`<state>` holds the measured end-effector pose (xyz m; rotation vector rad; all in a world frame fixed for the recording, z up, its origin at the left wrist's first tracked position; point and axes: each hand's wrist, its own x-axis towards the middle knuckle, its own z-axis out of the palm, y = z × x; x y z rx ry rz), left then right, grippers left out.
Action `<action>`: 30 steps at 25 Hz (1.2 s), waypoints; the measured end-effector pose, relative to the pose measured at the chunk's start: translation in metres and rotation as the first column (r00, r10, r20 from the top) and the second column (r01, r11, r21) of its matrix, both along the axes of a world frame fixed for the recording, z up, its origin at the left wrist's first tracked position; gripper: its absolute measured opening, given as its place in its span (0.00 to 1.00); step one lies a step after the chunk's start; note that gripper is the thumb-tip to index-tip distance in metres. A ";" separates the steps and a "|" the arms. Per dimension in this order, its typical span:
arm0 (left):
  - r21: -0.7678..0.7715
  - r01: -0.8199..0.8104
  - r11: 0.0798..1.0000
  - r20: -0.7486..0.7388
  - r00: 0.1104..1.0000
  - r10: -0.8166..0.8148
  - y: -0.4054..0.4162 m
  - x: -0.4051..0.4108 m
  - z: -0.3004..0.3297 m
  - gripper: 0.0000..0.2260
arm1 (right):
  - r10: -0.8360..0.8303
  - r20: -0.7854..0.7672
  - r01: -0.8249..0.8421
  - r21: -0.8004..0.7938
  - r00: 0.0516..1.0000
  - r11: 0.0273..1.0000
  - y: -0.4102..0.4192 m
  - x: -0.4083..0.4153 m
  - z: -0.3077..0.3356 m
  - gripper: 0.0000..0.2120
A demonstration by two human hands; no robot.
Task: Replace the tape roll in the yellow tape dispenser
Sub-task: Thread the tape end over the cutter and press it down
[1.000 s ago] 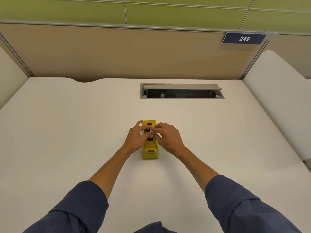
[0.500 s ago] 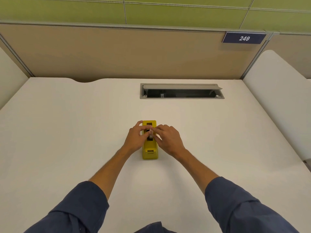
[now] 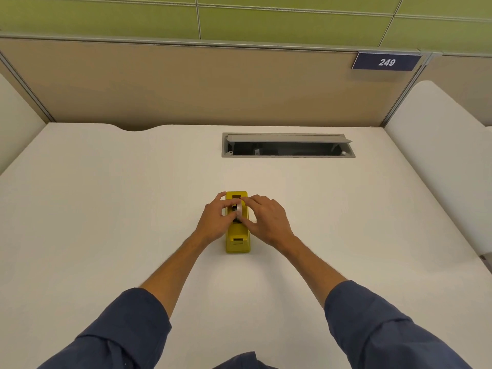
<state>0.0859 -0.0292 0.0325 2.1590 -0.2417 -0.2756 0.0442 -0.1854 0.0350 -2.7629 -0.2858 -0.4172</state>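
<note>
The yellow tape dispenser (image 3: 237, 241) stands at the middle of the white desk, its cutter end toward me. A pale tape roll (image 3: 239, 208) sits upright in the dispenser's top slot. My left hand (image 3: 215, 221) rests against the dispenser's left side, with its thumb and fingers on the roll. From the right, my right hand (image 3: 266, 219) pinches the same roll between thumb and forefinger. The lower half of the roll is hidden inside the slot and behind my fingers.
An open grey cable hatch (image 3: 288, 145) is set into the white desk (image 3: 106, 209) behind the dispenser. A beige partition with a blue sign reading 249 (image 3: 386, 62) closes the back. White side panels (image 3: 436, 155) border the desk on the right and left.
Both hands stayed on the dispenser. The fingers shifted slightly and the tape roll now shows more clearly, upright between them.
</note>
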 end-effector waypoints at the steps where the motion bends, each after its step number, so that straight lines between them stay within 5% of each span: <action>1: -0.015 0.009 1.000 0.004 1.000 -0.009 0.001 -0.001 0.000 0.16 | -0.003 -0.056 0.003 0.002 0.998 1.000 -0.001 0.002 0.001 0.20; 5: -0.103 0.035 0.994 -0.006 0.999 -0.036 0.004 -0.007 0.000 0.25 | 0.021 -0.225 -0.033 -0.051 0.974 0.998 -0.002 0.011 0.007 0.24; 10: -0.038 0.011 0.999 -0.032 0.999 -0.012 0.011 -0.015 -0.005 0.33 | 0.034 -0.266 -0.061 -0.092 0.963 0.994 0.000 0.022 0.012 0.24; 22: -0.040 0.031 0.999 -0.031 0.999 -0.032 0.017 -0.018 -0.014 0.30 | 0.061 -0.237 -0.082 -0.077 0.970 0.994 0.003 0.028 0.012 0.18; 30: 0.045 -0.005 0.999 0.059 0.998 0.002 0.009 -0.019 -0.008 0.23 | 0.034 -0.260 -0.010 0.092 0.965 0.996 0.002 0.022 0.015 0.18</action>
